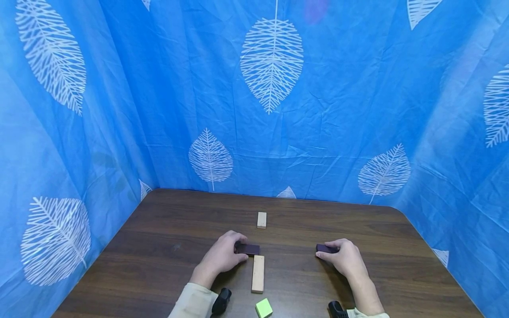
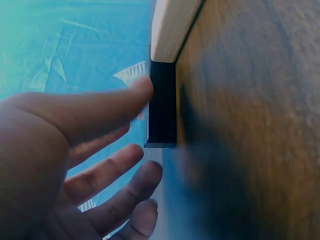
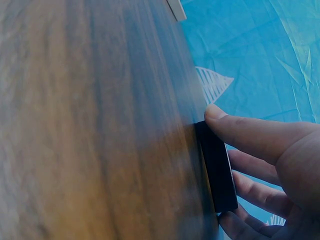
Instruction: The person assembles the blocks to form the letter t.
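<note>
A dark, flat rectangular block lies crosswise at the far end of a long pale wooden block. My left hand is around its left end. In the left wrist view the thumb is at the dark block's edge, and the other fingers hang loosely curled past its end. Off to the right, my right hand pinches a second dark block between thumb and fingers. In the right wrist view the thumb tip is at one end of that block, with fingers behind it.
A small pale block stands farther back on the brown wooden table. Near the front lies a lime-green block. A blue curtain with white leaf prints hangs around the table's back and sides.
</note>
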Motion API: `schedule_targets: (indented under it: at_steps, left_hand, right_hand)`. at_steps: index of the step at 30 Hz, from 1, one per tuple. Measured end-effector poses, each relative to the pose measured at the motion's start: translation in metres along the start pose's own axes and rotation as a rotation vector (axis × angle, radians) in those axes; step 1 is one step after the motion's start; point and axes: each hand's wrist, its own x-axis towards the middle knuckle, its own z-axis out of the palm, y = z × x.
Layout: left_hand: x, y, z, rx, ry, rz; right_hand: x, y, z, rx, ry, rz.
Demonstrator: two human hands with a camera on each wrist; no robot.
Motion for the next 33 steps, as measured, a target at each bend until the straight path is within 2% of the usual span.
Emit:
schedule_targets:
  at_steps: [5,11,18,28,33]
  left_hand:
    - [0.000,0.000,-0.001,-0.014,0.006,0.021]
    - [0.001,0.001,0.001,-0.028,-0.001,0.003]
    - [0.003,-0.002,0.005,-0.012,-0.011,0.009]
    - [0.002,0.001,0.010,-0.001,-0.017,-0.034]
    - [0.002,0.001,0.012,0.002,-0.017,-0.025]
  right_hand:
    - [0.000,0.000,0.000,-0.001,-0.006,0.005]
    - [0.000,0.000,0.000,-0.004,-0.005,0.007]
    - [0.000,-0.001,0.000,-0.002,-0.009,0.013]
    - [0.000,-0.001,0.000,-0.007,-0.007,0.014]
    - [0.000,-0.001,0.000,-0.010,-0.006,0.013]
